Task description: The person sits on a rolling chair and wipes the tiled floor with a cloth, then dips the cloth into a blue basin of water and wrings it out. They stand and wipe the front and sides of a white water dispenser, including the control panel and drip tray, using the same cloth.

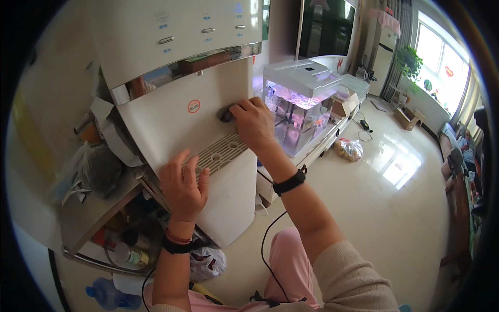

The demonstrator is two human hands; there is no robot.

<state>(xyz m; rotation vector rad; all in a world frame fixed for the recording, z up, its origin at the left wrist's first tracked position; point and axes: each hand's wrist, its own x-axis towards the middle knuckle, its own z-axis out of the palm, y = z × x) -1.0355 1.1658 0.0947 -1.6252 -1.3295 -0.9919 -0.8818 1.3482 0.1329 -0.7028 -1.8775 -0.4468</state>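
A white water dispenser (156, 74) fills the space before me, with a round red-rimmed sticker on its recessed back wall. In my right hand (255, 121) is a small dark object (225, 114), perhaps a cloth or pad, held against that wall near its right side. My fingers partly cover it, so its exact kind stays unclear. Below runs a slatted drip tray grille (216, 157) with round holes. My left hand (183, 187) is at the grille's left end, fingers apart and nothing in them; whether the fingertips touch the dispenser I cannot tell.
A lit fish tank (300, 113) stands close on the right, on a long low cabinet. At left, a knotted plastic bag (99, 167) sits on a shelf unit (97, 210) holding jars. A black cable (265, 241) hangs by my knee. A person (466, 146) sits far right.
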